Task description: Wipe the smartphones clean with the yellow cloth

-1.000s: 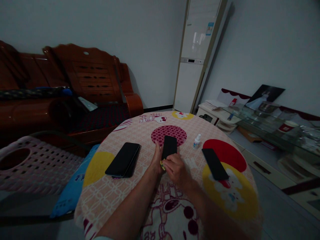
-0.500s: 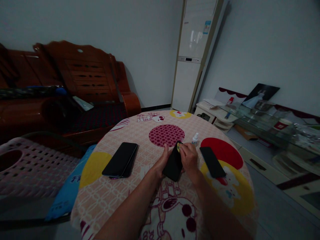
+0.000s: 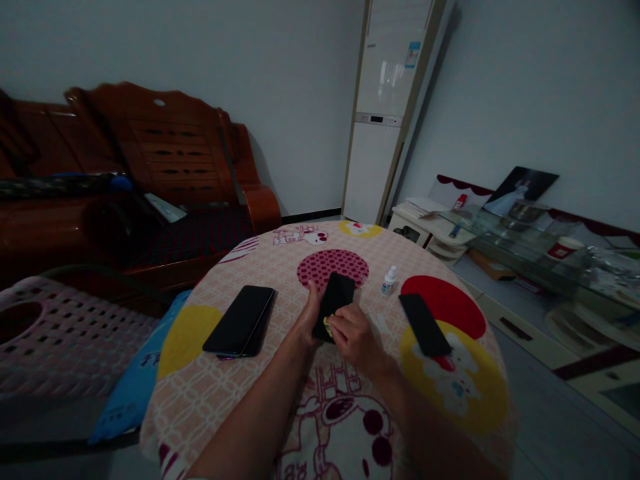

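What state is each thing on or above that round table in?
Held smartphone: dark-faced, gripped in the left hand.
Small yellow cloth-like piece: pinched in the right hand, at the phone's face.
Stacked smartphones: lying flat, top one dark.
Lone smartphone: lying flat, dark.
White spray bottle: upright.
Tablecloth: spread out.

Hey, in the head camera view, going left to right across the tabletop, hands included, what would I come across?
Stacked phones → left hand → held phone → bottle → single phone.
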A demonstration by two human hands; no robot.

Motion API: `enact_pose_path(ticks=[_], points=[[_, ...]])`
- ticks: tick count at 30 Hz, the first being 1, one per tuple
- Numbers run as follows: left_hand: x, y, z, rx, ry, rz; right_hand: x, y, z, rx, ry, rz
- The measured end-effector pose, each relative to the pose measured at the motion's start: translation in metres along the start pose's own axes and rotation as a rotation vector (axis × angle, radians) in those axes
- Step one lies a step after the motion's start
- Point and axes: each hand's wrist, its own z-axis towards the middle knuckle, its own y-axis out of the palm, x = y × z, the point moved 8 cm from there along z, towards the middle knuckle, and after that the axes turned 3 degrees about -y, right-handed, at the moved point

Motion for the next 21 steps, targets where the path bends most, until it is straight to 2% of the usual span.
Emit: enact_pose_path(ticks=[3, 6, 11, 14, 18, 21], points=[[0.006, -0.003, -0.003, 0.042, 0.039, -0.050, -0.010, 0.004, -0.001, -0.057, -0.033, 0.035], [0.005, -0.002, -0.003, 0.030, 0.042, -0.045, -0.004, 0.000, -0.001, -0.032, -0.029, 0.027], [-0.007, 0.005, 0.000, -0.053, -0.015, 0.045, 0.025, -0.018, 0.001, 0.138, 0.040, -0.077], [-0.019, 0.014, -0.004, -0.133, -0.095, 0.101, 0.041, -0.030, 0.000, 0.226, 0.079, -0.148], [-0.031, 0.026, -0.014, -0.246, -0.222, 0.148, 0.054, -0.044, -0.003, 0.313, 0.132, -0.205], [-0.032, 0.028, -0.018, -0.298, -0.250, 0.177, 0.062, -0.056, -0.008, 0.398, 0.205, -0.217]])
